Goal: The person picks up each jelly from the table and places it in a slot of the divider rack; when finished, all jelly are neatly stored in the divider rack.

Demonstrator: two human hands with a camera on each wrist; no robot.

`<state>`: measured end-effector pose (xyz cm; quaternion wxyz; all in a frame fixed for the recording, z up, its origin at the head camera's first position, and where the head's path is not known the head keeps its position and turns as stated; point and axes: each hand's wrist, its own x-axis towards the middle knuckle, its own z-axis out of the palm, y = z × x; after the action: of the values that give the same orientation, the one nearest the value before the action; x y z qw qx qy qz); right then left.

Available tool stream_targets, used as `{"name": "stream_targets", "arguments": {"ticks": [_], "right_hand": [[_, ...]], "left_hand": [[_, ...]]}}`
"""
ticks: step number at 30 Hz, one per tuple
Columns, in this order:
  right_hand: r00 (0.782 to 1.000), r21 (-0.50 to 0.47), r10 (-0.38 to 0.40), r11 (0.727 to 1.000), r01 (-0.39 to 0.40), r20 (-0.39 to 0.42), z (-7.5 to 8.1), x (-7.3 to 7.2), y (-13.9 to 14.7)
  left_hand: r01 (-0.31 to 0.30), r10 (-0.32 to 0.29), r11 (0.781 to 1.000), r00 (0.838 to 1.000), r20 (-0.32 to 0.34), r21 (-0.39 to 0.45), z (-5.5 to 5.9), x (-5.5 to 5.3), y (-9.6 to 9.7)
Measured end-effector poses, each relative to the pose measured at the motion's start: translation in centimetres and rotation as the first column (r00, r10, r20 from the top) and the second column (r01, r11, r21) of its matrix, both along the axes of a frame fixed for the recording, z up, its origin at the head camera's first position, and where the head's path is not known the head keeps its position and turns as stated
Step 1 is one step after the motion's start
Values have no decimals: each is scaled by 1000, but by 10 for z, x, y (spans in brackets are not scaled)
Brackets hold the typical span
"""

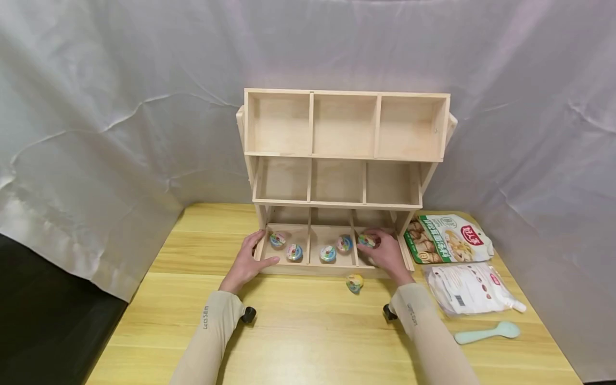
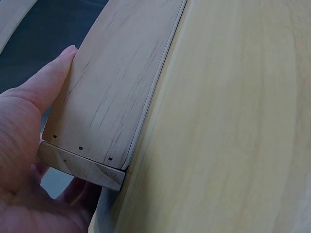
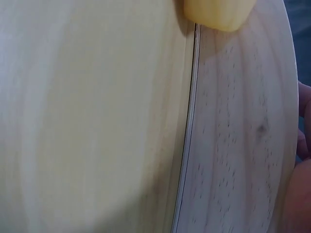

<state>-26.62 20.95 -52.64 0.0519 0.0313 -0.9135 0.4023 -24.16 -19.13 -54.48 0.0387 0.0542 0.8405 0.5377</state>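
A wooden three-tier rack (image 1: 327, 271) stands at the back of the table. My left hand (image 1: 246, 264) grips the left end of its bottom tray; in the left wrist view the thumb lies along the top edge of the front board (image 2: 112, 87). My right hand (image 1: 389, 255) pinches a small jelly cup (image 1: 367, 240) inside the tray's right compartment. Two jelly cups (image 1: 294, 252) lie in the left compartment and two more jelly cups (image 1: 328, 254) in the middle one. A yellow jelly cup (image 1: 354, 282) is on the table in front of the tray, partly visible in the right wrist view.
Right of the rack lie a green-and-white food pouch (image 1: 449, 239), a white spouted pouch (image 1: 474, 289) and a pale green spoon (image 1: 488, 332). Grey curtains (image 1: 120, 107) enclose the table at the back and sides. The rack's upper two tiers hold nothing.
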Motion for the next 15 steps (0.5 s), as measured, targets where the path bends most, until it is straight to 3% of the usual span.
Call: {"name": "stream_targets", "arguments": {"ticks": [15], "right_hand": [[999,66,46,997,-47,26,0,-2,0]], "left_hand": [[-4,4,999,1000,-17,39,-5,0,0]]}}
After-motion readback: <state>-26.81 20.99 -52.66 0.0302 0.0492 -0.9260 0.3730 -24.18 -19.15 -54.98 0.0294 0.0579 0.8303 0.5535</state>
